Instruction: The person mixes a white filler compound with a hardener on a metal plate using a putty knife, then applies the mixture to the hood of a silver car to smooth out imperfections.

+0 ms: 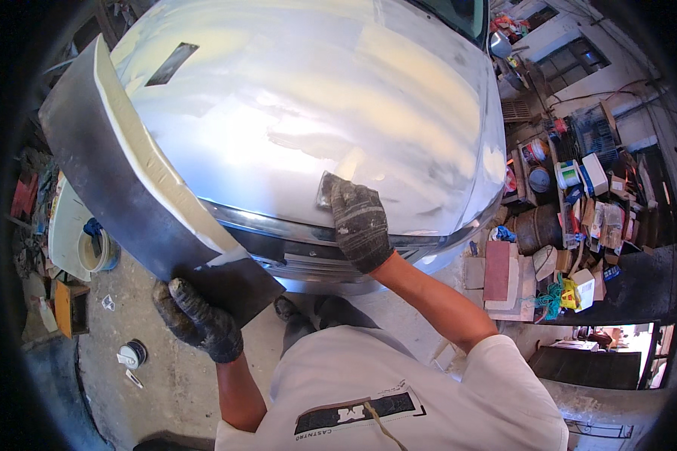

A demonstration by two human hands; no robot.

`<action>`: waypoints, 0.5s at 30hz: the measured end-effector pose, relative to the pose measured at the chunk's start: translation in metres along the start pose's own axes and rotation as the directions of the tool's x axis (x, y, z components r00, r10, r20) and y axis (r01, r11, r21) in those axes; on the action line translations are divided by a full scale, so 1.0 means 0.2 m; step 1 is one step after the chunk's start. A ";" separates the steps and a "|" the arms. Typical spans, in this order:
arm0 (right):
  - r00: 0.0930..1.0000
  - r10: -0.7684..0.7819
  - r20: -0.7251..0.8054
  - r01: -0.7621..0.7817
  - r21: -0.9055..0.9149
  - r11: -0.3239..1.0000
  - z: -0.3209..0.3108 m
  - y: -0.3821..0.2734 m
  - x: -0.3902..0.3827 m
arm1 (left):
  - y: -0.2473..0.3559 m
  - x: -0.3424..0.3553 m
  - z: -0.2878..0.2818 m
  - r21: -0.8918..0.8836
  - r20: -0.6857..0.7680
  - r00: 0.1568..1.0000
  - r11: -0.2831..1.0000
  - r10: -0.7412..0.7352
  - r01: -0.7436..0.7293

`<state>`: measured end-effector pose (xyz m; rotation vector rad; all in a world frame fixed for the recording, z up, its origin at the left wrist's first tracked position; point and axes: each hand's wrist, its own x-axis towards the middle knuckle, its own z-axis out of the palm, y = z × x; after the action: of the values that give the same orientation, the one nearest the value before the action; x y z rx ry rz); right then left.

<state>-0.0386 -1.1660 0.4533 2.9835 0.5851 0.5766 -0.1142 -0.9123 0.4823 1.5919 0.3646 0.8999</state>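
Observation:
My left hand (203,319), in a dark, stained knit glove, grips the lower end of a long, dark curved board (120,165). Thick cream putty (154,161) runs along the board's inner edge. My right hand (359,224), gloved alike, is closed around a small flat grey spreader (324,191), whose edge is at the front of the car hood (226,143). Beside the spreader, a pale yellowish smear (351,161) marks the hood. The hood is whitish-grey with broad cream patches. How my right fingers wrap the spreader is partly hidden.
A dark rectangular piece (172,64) lies on the hood's left side. Below the hood is the dark grille (316,252). On the floor at left are a white bucket (98,252) and a round tin (133,353). Cluttered boxes and a rusty drum (538,229) stand at right.

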 end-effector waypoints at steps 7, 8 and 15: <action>0.995 0.035 0.088 -0.044 0.100 0.994 -0.19 0.09 -0.02 | 0.02 -0.01 0.05 -0.005 -0.021 0.998 0.998 0.064 -0.064; 0.997 0.071 0.024 -0.074 0.129 0.989 -0.22 0.14 -0.01 | 0.02 -0.01 0.05 -0.028 -0.022 0.999 0.998 0.049 -0.050; 0.970 0.187 -0.155 -0.173 0.104 0.979 -0.23 0.28 0.07 | 0.04 0.00 0.03 0.044 -0.023 0.997 0.996 0.074 -0.073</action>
<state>-0.0235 -1.2133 0.5080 3.1158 0.3581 0.8376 -0.1114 -0.9187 0.4899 1.6438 0.3464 0.9744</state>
